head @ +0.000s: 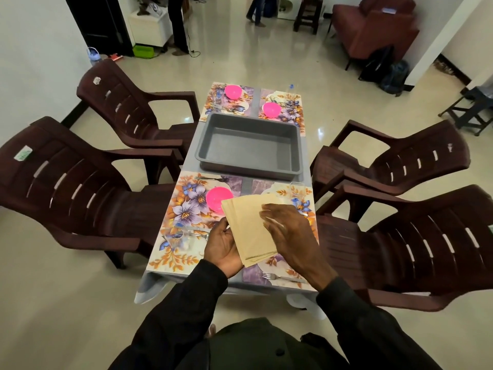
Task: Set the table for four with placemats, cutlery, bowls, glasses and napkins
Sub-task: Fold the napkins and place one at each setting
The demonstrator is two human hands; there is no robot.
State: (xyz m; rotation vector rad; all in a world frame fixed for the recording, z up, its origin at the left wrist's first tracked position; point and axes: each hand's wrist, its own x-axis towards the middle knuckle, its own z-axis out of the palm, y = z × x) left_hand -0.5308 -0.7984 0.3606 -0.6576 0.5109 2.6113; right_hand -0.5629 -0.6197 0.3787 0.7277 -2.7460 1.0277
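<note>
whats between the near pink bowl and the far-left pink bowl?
Head view: just past the near pink bowl lies a fork, then the grey tray, which fills most of the stretch up to the far-left pink bowl.
</note>
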